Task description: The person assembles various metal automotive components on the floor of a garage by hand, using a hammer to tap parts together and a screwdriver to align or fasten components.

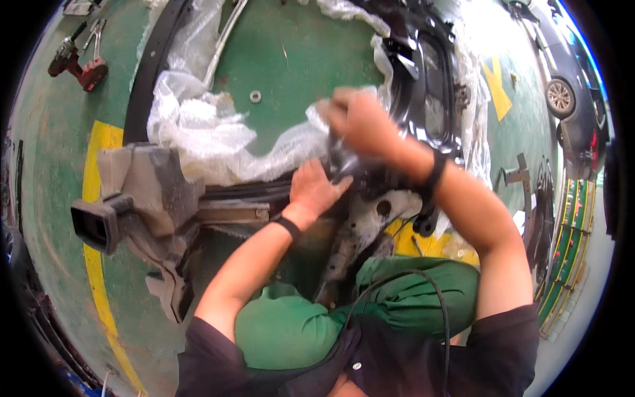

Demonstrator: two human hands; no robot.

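A black car front frame (144, 112) lies on the floor before me, partly wrapped in clear bubble wrap (188, 122). My left hand (312, 190) grips its near crossbar (248, 190), fingers hooked over the far edge and thumb stretched to the right. Just above the frame's near right corner is my right hand (362, 124), smeared by motion. Its fingers look bent, but whether they hold anything cannot be made out. Below my hands sits a dirty grey metal bracket (390, 206) with a round hole. Left of them, a dusty grey plastic duct (145, 175) rests against the crossbar.
A red and black cordless drill (78, 65) lies far left beside some hand tools (96, 38). A metal ring (255, 96) is on the green floor inside the frame. Yellow lines (100, 284) mark the floor. A dark car (574, 99) stands far right.
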